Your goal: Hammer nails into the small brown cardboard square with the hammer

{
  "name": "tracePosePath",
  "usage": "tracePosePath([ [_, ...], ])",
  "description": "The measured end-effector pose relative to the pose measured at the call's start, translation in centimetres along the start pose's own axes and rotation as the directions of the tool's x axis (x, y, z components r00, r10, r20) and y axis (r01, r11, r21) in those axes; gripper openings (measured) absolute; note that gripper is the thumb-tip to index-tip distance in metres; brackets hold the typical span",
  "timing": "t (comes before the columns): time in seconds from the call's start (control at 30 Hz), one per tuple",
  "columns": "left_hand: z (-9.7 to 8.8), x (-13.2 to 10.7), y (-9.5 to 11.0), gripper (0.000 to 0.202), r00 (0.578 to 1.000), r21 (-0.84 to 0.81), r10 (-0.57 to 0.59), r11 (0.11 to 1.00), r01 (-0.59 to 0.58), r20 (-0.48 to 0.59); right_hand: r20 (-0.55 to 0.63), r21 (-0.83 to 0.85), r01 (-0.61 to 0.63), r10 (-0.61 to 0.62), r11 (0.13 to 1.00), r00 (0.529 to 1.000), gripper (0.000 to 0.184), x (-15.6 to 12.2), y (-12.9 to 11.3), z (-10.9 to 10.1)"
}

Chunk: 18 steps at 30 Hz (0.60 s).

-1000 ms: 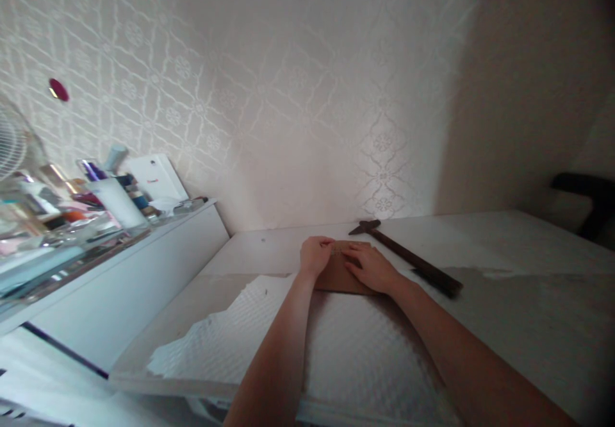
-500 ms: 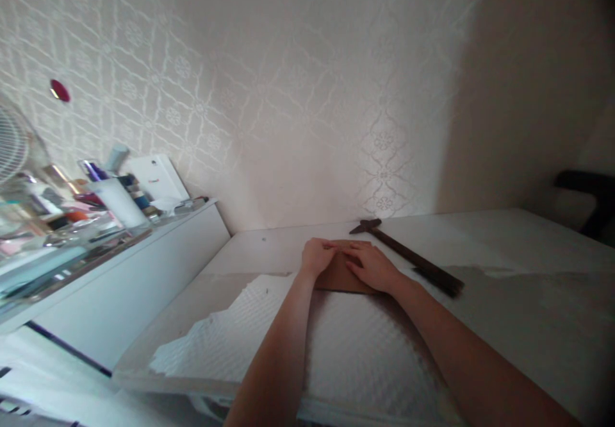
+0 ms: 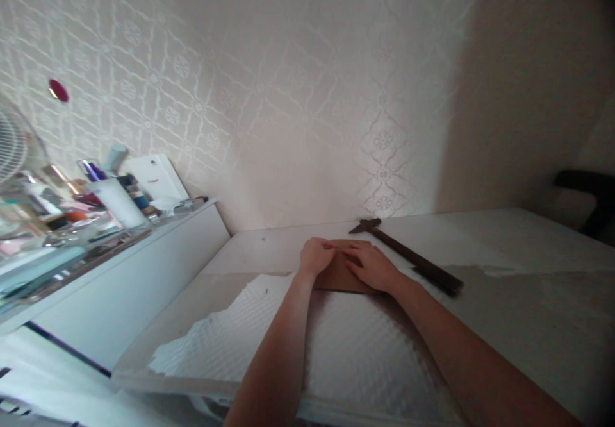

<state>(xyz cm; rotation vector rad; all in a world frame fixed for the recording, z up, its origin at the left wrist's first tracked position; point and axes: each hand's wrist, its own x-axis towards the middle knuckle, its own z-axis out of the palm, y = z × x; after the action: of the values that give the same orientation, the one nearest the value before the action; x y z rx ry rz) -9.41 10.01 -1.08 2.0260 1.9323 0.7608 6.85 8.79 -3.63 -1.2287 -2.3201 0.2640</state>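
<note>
A flat brown piece, like cardboard [image 3: 343,276], lies on a white quilted sheet [image 3: 369,343]. My left hand [image 3: 317,255] is closed at its left side, fingertips bent in at the upper part. From the right, my right hand [image 3: 372,263] grips the same piece, its thumb below the other fingers. The fingertips of both hands nearly meet near the far edge; anything small between them is too blurred to make out. Just right of my right hand rests a hammer [image 3: 413,257], its head toward the wall and its dark handle slanting toward me.
The white table [image 3: 480,234] reaches back to a patterned wall [image 3: 307,125]. On the left a white cabinet [image 3: 129,292] carries several bottles, a white box [image 3: 158,178] and other small items, with a fan [image 3: 12,142] beyond. A black armrest [image 3: 589,186] stands at the right.
Almost nothing differs. My left hand has shifted very slightly to the left; my right hand, the brown piece and the hammer stay in place.
</note>
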Motion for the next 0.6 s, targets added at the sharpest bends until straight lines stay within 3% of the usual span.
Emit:
tracePosePath([
  [0.6,-0.59,-0.46,0.78,0.021,1.0,0.117,0.026,0.993,-0.024,-0.009,0.0,-0.013,0.004,-0.004,1.0,1.0,0.037,0.08,0.2,0.24],
])
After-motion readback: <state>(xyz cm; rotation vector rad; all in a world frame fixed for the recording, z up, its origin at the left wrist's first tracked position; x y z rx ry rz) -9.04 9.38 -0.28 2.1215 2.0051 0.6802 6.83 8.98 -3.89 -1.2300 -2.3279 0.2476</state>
